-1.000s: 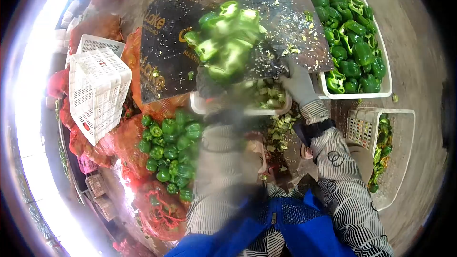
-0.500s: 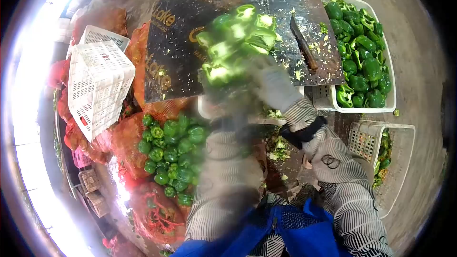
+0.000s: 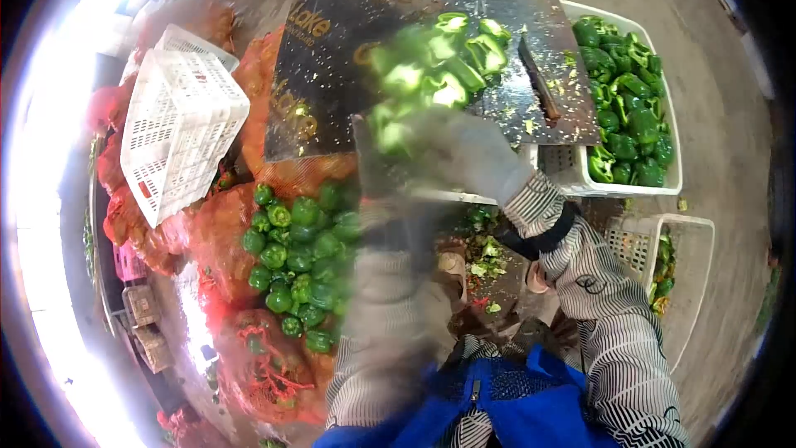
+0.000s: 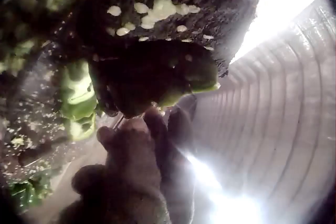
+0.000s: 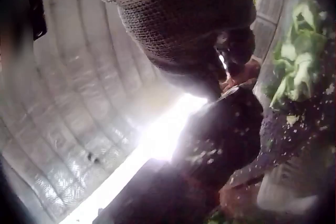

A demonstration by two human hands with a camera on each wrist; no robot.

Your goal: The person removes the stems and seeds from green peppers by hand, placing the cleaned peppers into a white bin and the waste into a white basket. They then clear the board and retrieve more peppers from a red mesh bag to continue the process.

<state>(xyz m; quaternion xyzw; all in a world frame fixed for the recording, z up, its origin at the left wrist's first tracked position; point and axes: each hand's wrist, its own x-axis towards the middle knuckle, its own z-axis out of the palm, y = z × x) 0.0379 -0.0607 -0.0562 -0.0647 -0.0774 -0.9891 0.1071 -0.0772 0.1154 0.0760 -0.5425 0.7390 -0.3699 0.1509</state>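
A heap of cut green pepper pieces (image 3: 439, 66) lies on a dark cutting board (image 3: 332, 75). Both hands wear gloves and are blurred. My left hand (image 3: 373, 162) is at the heap's near left edge. In the left wrist view its dark, seed-flecked glove (image 4: 157, 35) curls round a pepper piece (image 4: 191, 79). My right hand (image 3: 464, 153) rests against the near side of the heap. The right wrist view shows its knitted glove (image 5: 189, 29) beside pepper pieces (image 5: 294, 61). A knife (image 3: 537, 81) lies loose on the board, right of the heap.
A white crate (image 3: 618, 189) of cut peppers stands right of the board. Whole peppers (image 3: 298, 257) fill an open red net sack at the left. An overturned white crate (image 3: 182, 129) lies far left, a white basket (image 3: 688, 282) at the right. Pepper scraps (image 3: 481, 249) litter the floor.
A second ago my right hand was at the board's right edge. It then left the knife on the board and moved left to the heap. The left hand stays there.
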